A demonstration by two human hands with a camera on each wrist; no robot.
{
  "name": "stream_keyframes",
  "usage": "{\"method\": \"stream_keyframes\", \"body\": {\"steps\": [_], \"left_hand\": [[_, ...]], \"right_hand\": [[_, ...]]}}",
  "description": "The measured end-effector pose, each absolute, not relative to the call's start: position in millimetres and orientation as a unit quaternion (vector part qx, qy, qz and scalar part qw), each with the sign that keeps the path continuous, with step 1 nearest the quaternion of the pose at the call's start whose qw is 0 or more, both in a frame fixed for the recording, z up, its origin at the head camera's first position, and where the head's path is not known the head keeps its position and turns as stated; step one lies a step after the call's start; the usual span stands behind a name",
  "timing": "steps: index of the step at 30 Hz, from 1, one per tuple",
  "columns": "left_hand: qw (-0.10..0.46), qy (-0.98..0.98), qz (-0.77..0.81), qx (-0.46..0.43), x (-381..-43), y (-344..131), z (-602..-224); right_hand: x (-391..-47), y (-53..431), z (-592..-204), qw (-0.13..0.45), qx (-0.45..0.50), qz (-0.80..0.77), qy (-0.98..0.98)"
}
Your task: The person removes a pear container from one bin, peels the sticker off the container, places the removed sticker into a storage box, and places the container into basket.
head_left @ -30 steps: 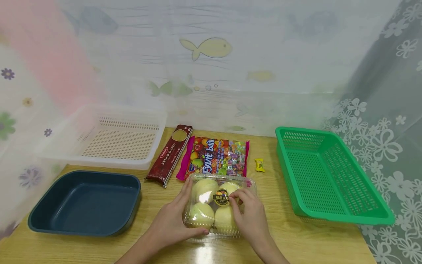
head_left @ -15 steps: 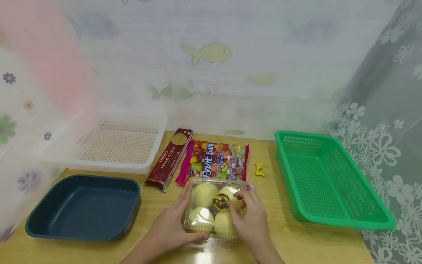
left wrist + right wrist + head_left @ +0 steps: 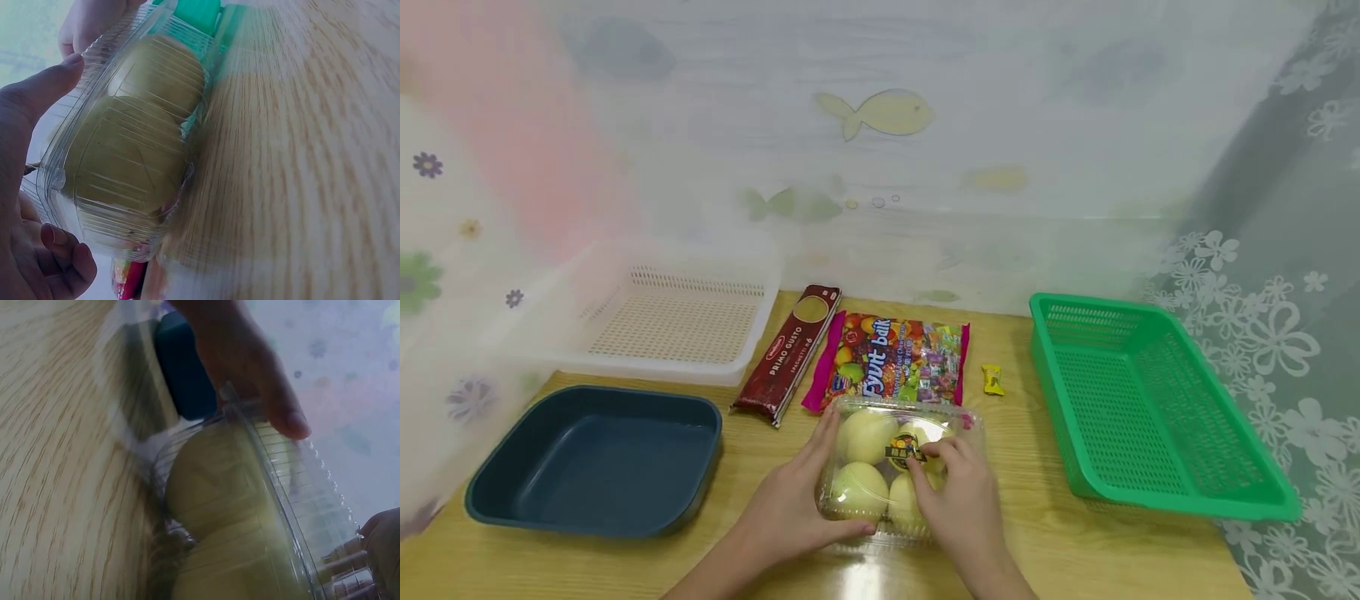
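A clear plastic clamshell box (image 3: 880,533) holds several pale yellow-green round fruits (image 3: 859,492) and sits on the table. My left hand (image 3: 793,492) grips its left side, fingers along the side and thumb across the front edge. In the left wrist view, the thumb (image 3: 56,81) lies along the lid's edge while the fingertips curl by the box's corner. My right hand (image 3: 958,500) is over the lid, pinching at the right part of a black-and-gold sticker (image 3: 898,450), thumb tip on it and bent index finger at its edge.
Behind the box lie a fruit candy bag (image 3: 895,358), a spaghetti packet (image 3: 790,354) and a small yellow candy (image 3: 992,379). A white basket (image 3: 700,367) and a dark blue basin (image 3: 595,529) stand left; a green basket (image 3: 1187,500) stands right.
My right thumb and index finger spread apart off the sticker's right edge, then came back onto it, further left. The left hand and the box stayed in place.
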State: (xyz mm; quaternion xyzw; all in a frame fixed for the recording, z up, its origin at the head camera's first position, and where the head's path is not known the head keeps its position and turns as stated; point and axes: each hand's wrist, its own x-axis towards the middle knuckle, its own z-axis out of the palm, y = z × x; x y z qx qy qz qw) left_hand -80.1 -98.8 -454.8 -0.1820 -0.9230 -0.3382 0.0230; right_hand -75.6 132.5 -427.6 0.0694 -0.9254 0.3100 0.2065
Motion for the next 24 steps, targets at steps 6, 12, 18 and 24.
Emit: {"method": "stream_keyframes", "body": {"steps": [6, 12, 18, 24], "left_hand": [[0.017, -0.920, -0.342, -0.193, -83.8, -95.5, -454.6], [0.014, -0.920, -0.344, -0.186, -80.9, -98.7, -453.6], [0.016, -0.922, -0.341, -0.183, -80.6, -100.3, -453.7], [0.014, -0.922, -0.342, -0.180, -80.4, -99.7, -453.4]], "right_hand": [[-74.7, 135.9, -423.9, 0.186, 0.042, 0.329, -0.925], [-74.7, 134.0, -426.7, 0.203, 0.059, 0.338, -0.917], [-77.7, 134.5, -431.4, 0.218, 0.064, 0.340, -0.912], [-81.3, 138.2, -436.5, 0.233, 0.080, 0.354, -0.902]]}}
